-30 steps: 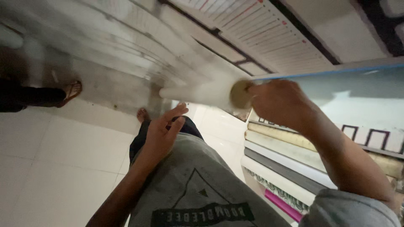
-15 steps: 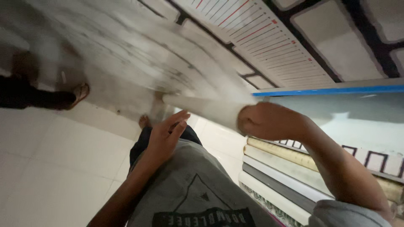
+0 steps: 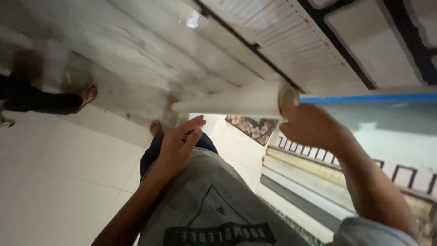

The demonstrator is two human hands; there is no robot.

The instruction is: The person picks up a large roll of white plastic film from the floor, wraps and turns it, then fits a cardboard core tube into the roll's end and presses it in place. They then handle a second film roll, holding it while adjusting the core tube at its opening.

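My right hand grips the near end of a long white roll, which slants away and down toward the floor. A pale sheet with a blue edge runs off to the right from that end. My left hand hangs open just below the middle of the roll, fingers spread and not touching it. Under both hands are my grey printed shirt and my bare foot.
Flat panels and sheets lie stacked at the right. A flower-patterned mat lies on the white tiled floor. Another person's sandalled foot stands at the left. Lined sheets lie at the top.
The view has shifted a little. The roll now shows sharply and my right hand sits slightly lower at its end. My left hand has stayed open under the roll.
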